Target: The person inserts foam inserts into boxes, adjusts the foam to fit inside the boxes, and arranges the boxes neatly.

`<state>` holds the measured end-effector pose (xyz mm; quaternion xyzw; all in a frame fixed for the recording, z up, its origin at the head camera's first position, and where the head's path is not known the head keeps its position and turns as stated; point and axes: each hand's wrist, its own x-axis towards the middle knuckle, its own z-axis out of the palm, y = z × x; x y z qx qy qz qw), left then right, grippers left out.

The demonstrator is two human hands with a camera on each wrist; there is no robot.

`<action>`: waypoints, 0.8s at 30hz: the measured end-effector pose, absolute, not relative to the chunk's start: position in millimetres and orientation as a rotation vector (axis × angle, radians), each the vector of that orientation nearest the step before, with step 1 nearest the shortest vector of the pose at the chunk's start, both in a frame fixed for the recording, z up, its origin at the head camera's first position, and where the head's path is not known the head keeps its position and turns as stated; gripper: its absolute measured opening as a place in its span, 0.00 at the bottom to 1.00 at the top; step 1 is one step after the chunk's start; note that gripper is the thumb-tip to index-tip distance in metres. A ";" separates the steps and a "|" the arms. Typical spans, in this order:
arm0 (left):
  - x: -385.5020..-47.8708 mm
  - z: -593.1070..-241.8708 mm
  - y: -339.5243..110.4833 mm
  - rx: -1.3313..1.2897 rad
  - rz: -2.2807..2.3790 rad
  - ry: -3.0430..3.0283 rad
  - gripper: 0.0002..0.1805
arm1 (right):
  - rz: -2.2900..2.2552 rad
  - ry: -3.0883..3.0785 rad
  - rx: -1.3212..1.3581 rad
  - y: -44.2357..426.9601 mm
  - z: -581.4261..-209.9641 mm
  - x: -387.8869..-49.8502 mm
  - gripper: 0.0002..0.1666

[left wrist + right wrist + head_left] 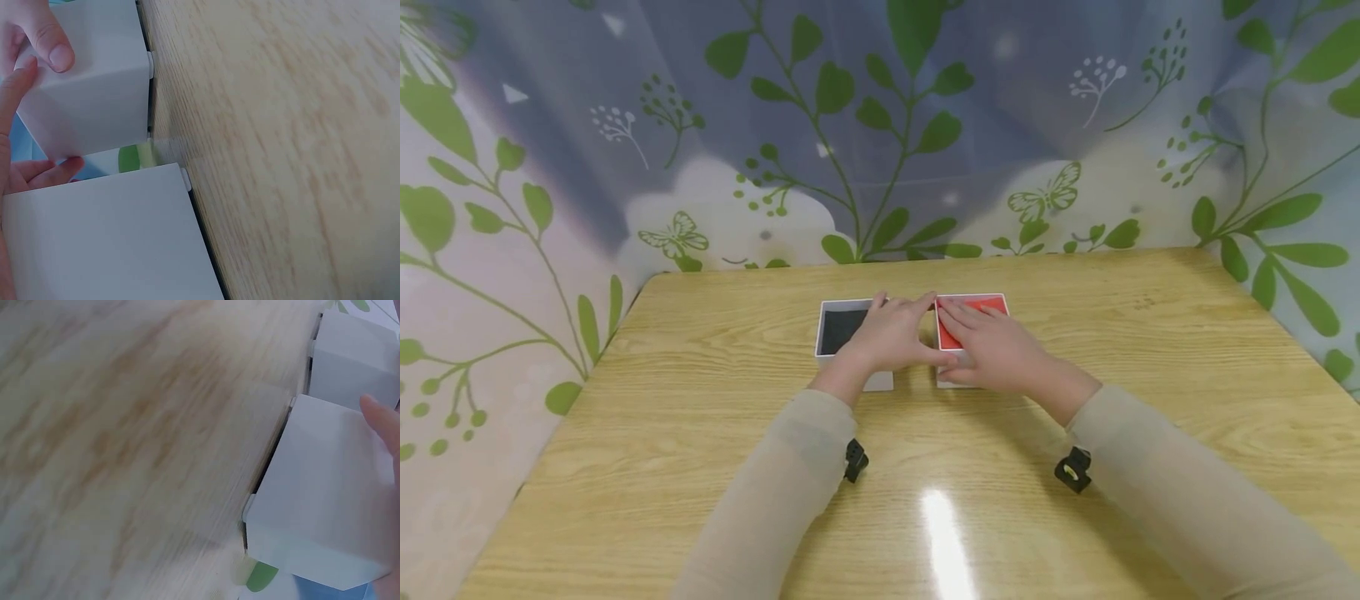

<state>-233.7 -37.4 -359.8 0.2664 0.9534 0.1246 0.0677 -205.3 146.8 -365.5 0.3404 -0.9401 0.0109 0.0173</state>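
Observation:
Two white boxes stand side by side with a narrow gap between them. The left box [823, 333] has a black interior; red material shows at the top of the right box [950, 335]. My left hand [891, 335] crosses the left box's right edge and grips the right box's left side, thumb at its near corner and fingers toward its far corner. My right hand [996, 346] lies over the right box, straight fingers on the red surface, thumb against the near face. In the left wrist view the right thumb [53, 47] rests on the white wall. What lies beneath the fingers is hidden.
Both boxes stand on a wooden table [737, 333]. Behind and beside it hangs a leaf-patterned curtain [820, 167]. Each sleeve carries a small black device, one at the left wrist [854, 461] and one at the right [1072, 469].

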 end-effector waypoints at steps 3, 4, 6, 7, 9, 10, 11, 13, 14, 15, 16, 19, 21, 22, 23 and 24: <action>-234.3 -361.1 -37.3 0.808 0.370 2.882 0.58 | 0.055 -2.886 1.064 148.0 -367.4 -205.3 0.54; -234.5 -361.4 -37.4 0.808 0.367 2.884 0.58 | 0.066 -2.873 1.068 148.5 -368.1 -205.3 0.53; -234.6 -361.8 -37.4 0.806 0.378 2.883 0.58 | 0.086 -2.847 1.072 149.3 -369.2 -205.2 0.52; -234.6 -361.7 -37.4 0.805 0.383 2.882 0.58 | 0.092 -2.835 1.075 149.7 -369.6 -205.1 0.52; -234.7 -361.2 -37.6 0.803 0.386 2.882 0.58 | 0.099 -2.817 1.081 150.2 -369.8 -205.3 0.52; -234.6 -361.2 -37.8 0.801 0.385 2.883 0.58 | 0.101 -2.809 1.087 150.3 -370.1 -205.3 0.52; -234.7 -361.2 -37.8 0.799 0.383 2.883 0.58 | 0.110 -2.805 1.090 150.5 -370.3 -205.3 0.52; -234.7 -361.5 -37.6 0.802 0.391 2.881 0.58 | 0.158 -2.803 1.097 152.1 -370.2 -204.9 0.50; -234.7 -361.7 -37.1 0.803 0.392 2.880 0.58 | 0.193 -2.803 1.105 153.5 -369.8 -204.4 0.48; -234.4 -361.6 -36.7 0.805 0.397 2.879 0.58 | 0.224 -2.800 1.118 155.4 -369.3 -203.9 0.47; -234.5 -361.6 -36.4 0.809 0.401 2.878 0.58 | 0.255 -2.789 1.136 157.4 -368.9 -203.5 0.45; -234.3 -360.7 -36.4 0.809 0.406 2.876 0.58 | 0.299 -2.742 1.196 161.8 -367.8 -203.6 0.39; -234.2 -359.7 -37.0 0.805 0.403 2.877 0.58 | 0.292 -2.711 1.233 162.4 -367.6 -204.3 0.37; -234.1 -359.3 -37.3 0.801 0.406 2.877 0.58 | 0.286 -2.701 1.241 162.2 -367.8 -204.5 0.36; -234.0 -359.2 -37.4 0.798 0.410 2.874 0.58 | 0.281 -2.698 1.245 161.8 -367.7 -204.5 0.36; -234.0 -359.4 -37.4 0.798 0.414 2.872 0.58 | 0.274 -2.701 1.249 161.6 -367.6 -204.1 0.36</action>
